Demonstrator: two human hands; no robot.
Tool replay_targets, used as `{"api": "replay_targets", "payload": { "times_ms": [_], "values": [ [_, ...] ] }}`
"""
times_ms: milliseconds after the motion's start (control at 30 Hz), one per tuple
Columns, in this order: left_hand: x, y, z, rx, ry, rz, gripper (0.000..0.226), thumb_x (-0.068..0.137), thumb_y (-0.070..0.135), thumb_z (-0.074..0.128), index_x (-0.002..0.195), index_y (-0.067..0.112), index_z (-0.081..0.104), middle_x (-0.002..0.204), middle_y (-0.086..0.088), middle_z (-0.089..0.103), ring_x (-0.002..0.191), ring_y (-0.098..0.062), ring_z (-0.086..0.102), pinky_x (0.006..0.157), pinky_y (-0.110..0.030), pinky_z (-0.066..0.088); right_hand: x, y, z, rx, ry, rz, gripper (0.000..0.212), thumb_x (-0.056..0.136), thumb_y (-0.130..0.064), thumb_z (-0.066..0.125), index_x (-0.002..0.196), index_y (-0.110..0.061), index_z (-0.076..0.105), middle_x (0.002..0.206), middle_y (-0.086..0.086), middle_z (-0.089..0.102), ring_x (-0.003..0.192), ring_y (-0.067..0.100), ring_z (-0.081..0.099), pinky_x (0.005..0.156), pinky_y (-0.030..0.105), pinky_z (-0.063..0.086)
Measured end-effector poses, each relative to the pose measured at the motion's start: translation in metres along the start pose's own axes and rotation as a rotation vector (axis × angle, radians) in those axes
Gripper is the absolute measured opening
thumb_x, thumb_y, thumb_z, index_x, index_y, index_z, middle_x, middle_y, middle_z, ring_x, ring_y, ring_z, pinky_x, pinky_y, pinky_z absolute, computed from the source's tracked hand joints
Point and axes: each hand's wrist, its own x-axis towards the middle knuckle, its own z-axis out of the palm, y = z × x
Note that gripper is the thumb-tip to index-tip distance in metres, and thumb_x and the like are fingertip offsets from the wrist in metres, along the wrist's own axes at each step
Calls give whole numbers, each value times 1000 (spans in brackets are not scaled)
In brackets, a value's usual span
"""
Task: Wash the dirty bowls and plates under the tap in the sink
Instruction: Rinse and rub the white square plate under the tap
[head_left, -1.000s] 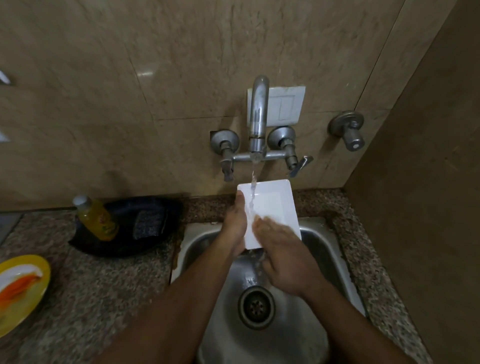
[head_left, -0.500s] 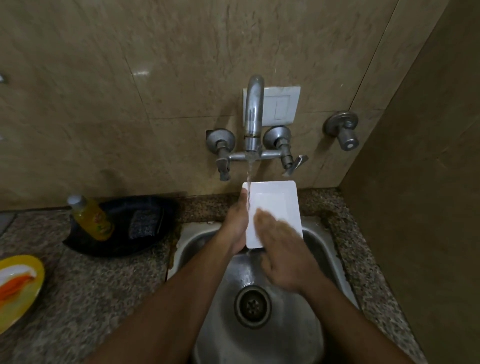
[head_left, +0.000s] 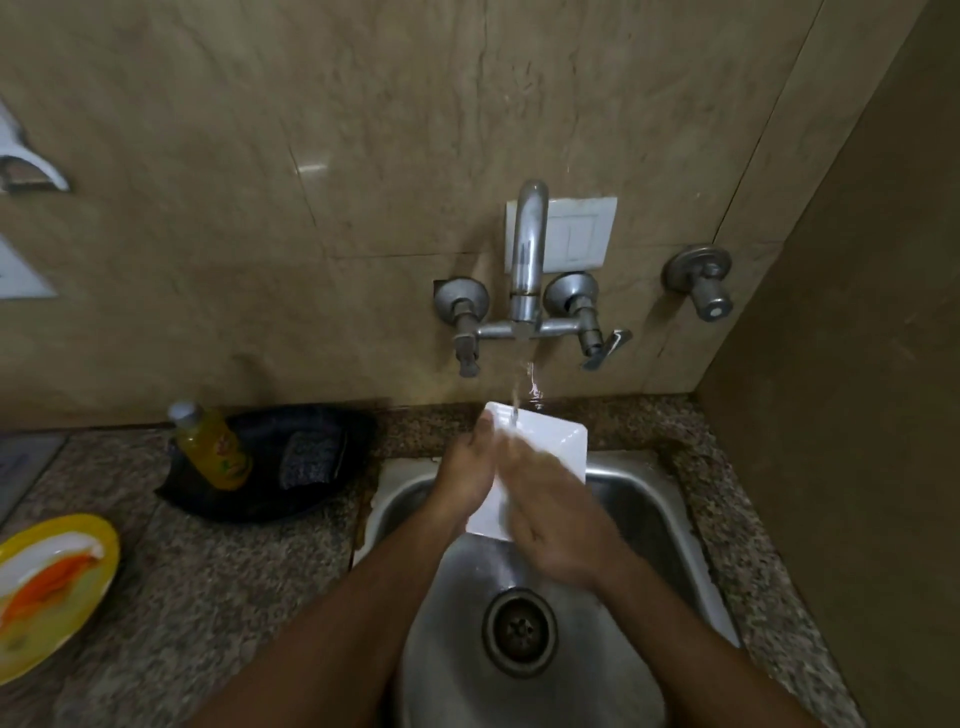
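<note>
**Rinsing a white plate beneath the running tap**

Holding the white rectangular plate (head_left: 550, 441) tilted over the sink (head_left: 670, 499), the person keeps its far corner directly below the tap (head_left: 527, 254), so that the water stream (head_left: 519, 384) strikes the upper face and can drain down toward the drain (head_left: 519, 629). The left hand (head_left: 465, 483) grips the plate's left edge, with the thumb curled over the rim nearest the tap; this edge hold seems chosen to leave the broad face free. The right hand (head_left: 558, 525) lies across that face with fingers extended and flat, not clamped on anything; it is motion-blurred, which suggests rubbing. No scrubber is visible in either hand.

Left of the tap, on the granite counter (head_left: 218, 582), a black tray (head_left: 317, 493) holds a yellow soap bottle (head_left: 213, 447) and a dark scouring pad (head_left: 309, 457), both near the sink. Farther left of the tap, at the frame edge, a yellow plate (head_left: 72, 597) bearing orange and white residue waits well apart from the sink, probably next for washing.

Judged from this, the plate is in mid-rinse and the task is unfinished.
</note>
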Motion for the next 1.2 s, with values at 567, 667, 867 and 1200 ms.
{"api": "replay_targets", "payload": {
  "times_ms": [567, 667, 867, 1200],
  "values": [
    [-3, -8, 1, 131, 107, 96, 57, 105, 42, 32, 75, 7, 65, 72, -7, 65, 72, -22, 61, 66, -31, 43, -5, -3, 11, -35, 69, 121, 74, 90, -35, 23, 158, -11, 4, 165, 3, -3, 152, 15, -5, 123, 41, 12],
    [0, -10, 1, 95, 127, 51, 60, 104, 45, 33, 82, 2, 68, 80, -14, 69, 76, -26, 65, 73, -35, 49, -12, -15, 20, 16, 58, 42, 73, 90, -33, 30, 157, -10, 12, 165, 5, 6, 152, 15, 3, 123, 36, 11],
    [2, -6, -1, 109, 124, 79, 58, 105, 43, 33, 65, 10, 60, 66, -6, 62, 65, -20, 58, 60, -29, 39, -7, -16, 18, -9, 61, 63, 70, 97, -41, 22, 157, -11, 3, 165, 4, -6, 152, 14, -9, 123, 33, 2],
    [0, -9, -6, 44, 146, 51, 54, 105, 42, 34, 66, 11, 56, 64, -3, 57, 60, -13, 54, 55, -27, 37, -24, -9, 29, -20, 38, -31, 67, 97, -37, 32, 158, -14, 13, 165, 1, 5, 152, 12, 2, 123, 35, 11]
  ]
}}
